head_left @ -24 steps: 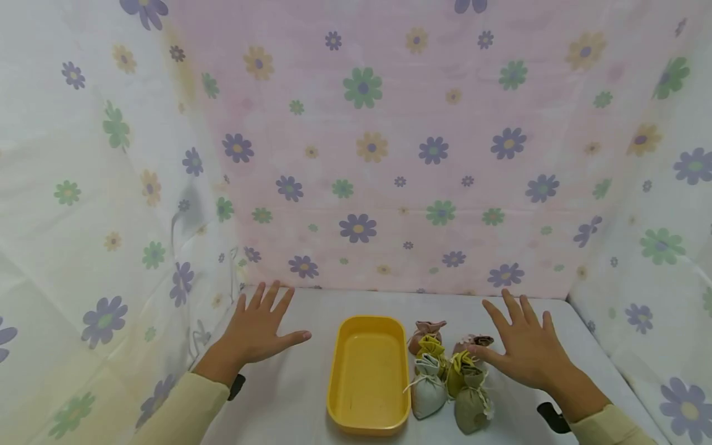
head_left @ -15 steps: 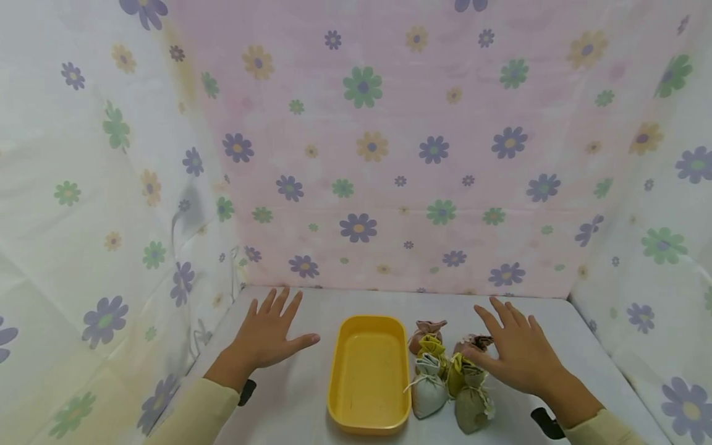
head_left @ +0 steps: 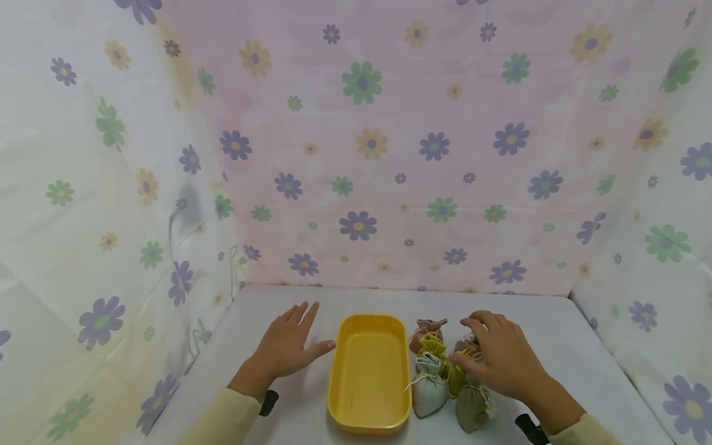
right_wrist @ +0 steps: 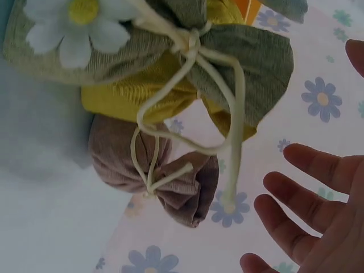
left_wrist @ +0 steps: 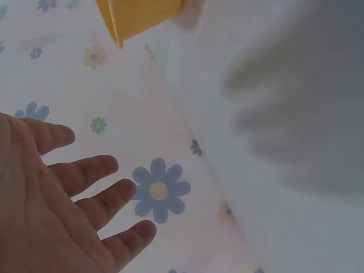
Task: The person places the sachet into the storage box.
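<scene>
My right hand (head_left: 500,355) hovers at the right-hand row of small drawstring pouches, fingers bent a little and holding nothing. That row has an olive-green pouch (head_left: 470,413) with a white daisy in front, a mustard pouch (head_left: 456,378) and a dusty-pink pouch (right_wrist: 119,156) at the back, partly covered by the hand in the head view. Beside it stand a pale grey-green pouch (head_left: 429,395), a yellow pouch (head_left: 432,345) and a pink pouch (head_left: 427,330). My left hand (head_left: 289,347) is held empty left of the yellow tray (head_left: 369,377), thumb near its rim, fingers spread.
The tray sits lengthwise on the white tabletop (head_left: 278,414), directly left of the pouches, with nothing in it. A flowered pink cloth (head_left: 400,154) rises behind the table, and pale flowered cloths hang at both sides.
Both hands have moved inward and lower: the left toward the tray, the right over the pouches with its fingers bending more. The pouches and tray stay put.
</scene>
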Demonstrator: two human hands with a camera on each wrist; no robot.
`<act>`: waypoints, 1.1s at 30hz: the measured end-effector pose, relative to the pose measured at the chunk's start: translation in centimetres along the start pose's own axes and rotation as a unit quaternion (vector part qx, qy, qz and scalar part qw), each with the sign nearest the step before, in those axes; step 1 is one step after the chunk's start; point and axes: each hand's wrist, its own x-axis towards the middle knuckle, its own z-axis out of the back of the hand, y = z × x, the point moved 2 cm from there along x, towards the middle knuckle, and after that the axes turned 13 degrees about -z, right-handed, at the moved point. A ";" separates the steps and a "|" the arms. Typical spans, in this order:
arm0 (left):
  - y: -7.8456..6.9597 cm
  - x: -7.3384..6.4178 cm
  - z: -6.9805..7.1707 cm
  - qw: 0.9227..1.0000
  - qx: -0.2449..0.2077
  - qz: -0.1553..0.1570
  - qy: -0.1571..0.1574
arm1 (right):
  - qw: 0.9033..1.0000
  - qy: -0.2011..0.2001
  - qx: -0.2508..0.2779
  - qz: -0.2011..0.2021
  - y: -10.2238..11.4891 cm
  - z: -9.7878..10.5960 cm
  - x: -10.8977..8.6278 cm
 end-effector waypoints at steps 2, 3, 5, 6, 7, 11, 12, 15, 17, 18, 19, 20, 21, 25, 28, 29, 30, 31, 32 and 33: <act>-0.2 0.1 -0.4 1.000 -0.016 0.002 -0.004 | 1.000 -0.002 0.010 0.001 0.3 -0.2 0.0; -0.2 0.2 -0.6 1.000 -0.024 0.003 -0.006 | 1.000 -0.003 0.014 0.004 0.5 -0.3 -0.1; -0.4 0.3 -1.0 0.999 -0.039 0.006 -0.013 | 1.000 -0.005 0.021 0.010 0.9 -0.5 -0.2; -0.4 0.3 -1.2 0.999 -0.046 0.009 -0.016 | 1.000 -0.006 0.025 0.013 1.1 -0.6 -0.2; -0.5 0.4 -1.4 0.998 -0.053 0.011 -0.020 | 0.999 -0.006 0.030 0.016 1.2 -0.7 -0.3; -0.7 0.5 -2.5 0.995 -0.091 0.020 -0.030 | 0.999 0.001 0.051 0.019 1.8 -1.1 -0.3; -0.7 0.5 -2.8 0.994 -0.105 0.022 -0.031 | 0.998 0.004 0.056 0.018 1.9 -1.2 -0.3; -0.9 0.8 -3.8 0.988 -0.147 0.031 -0.031 | 0.998 0.007 0.065 0.017 2.3 -1.5 -0.4; -1.0 1.0 -4.5 0.983 -0.179 0.035 -0.034 | 0.997 0.005 0.070 0.019 2.6 -1.8 -0.5; -1.1 1.1 -4.8 0.980 -0.195 0.036 -0.036 | 0.997 0.003 0.073 0.021 2.7 -2.0 -0.5; -1.1 1.2 -5.0 0.976 -0.212 0.040 -0.039 | 0.997 0.002 0.074 0.022 2.8 -2.1 -0.6; -1.1 1.3 -5.2 0.971 -0.230 0.043 -0.043 | 0.997 0.000 0.074 0.023 2.9 -2.3 -0.6; -1.1 1.4 -5.4 0.967 -0.248 0.045 -0.046 | 0.997 -0.002 0.074 0.023 3.0 -2.5 -0.7; -1.1 1.9 -6.2 0.946 -0.312 0.064 -0.055 | 0.998 -0.008 0.065 0.017 3.3 -2.9 -0.7; -1.1 2.1 -6.6 0.931 -0.351 0.079 -0.057 | 0.998 -0.010 0.054 0.011 3.5 -3.0 -0.7; -1.1 2.2 -6.8 0.925 -0.365 0.085 -0.057 | 0.999 -0.011 0.051 0.008 3.5 -3.0 -0.7; -1.2 2.2 -6.9 0.919 -0.379 0.090 -0.058 | 0.999 -0.013 0.048 0.006 3.6 -3.1 -0.7; -1.2 2.3 -7.0 0.913 -0.392 0.095 -0.058 | 0.999 -0.016 0.046 0.004 3.6 -3.1 -0.7; -1.2 2.3 -7.1 0.907 -0.405 0.099 -0.058 | 0.999 -0.020 0.045 0.002 3.6 -3.1 -0.8; -1.3 2.3 -7.2 0.900 -0.420 0.106 -0.058 | 0.999 -0.023 0.046 0.002 3.6 -3.2 -0.8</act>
